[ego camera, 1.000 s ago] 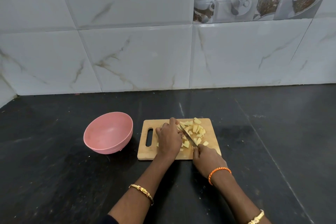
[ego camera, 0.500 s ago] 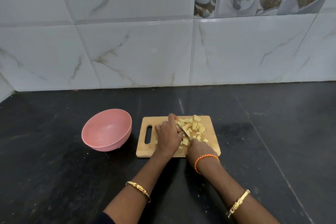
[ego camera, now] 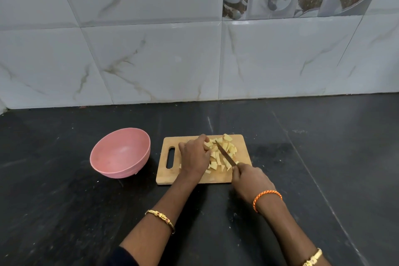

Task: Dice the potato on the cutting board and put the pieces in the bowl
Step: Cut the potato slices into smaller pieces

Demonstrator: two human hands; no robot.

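On black counter (ego camera: pixel 64 211) below marble tiles (ego camera: pixel 162 60), cutting board (ego camera: pixel 170 177) beside pink bowl (ego camera: pixel 121 153).

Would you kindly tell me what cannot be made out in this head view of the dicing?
- Knife handle: hidden inside the right hand; only the knife blade shows.
- Left hand fingertips and any potato beneath them: hidden by the hand's own back.
- Potato pieces: too small and crowded to count.
- Cutting board near right corner: covered by the right hand.
- Pink bowl base: hidden by its own wall.

A matt wooden cutting board (ego camera: pixel 190 177) and matt pink plastic bowl (ego camera: pixel 121 153) sit on a dark speckled stone counter (ego camera: pixel 64 211).
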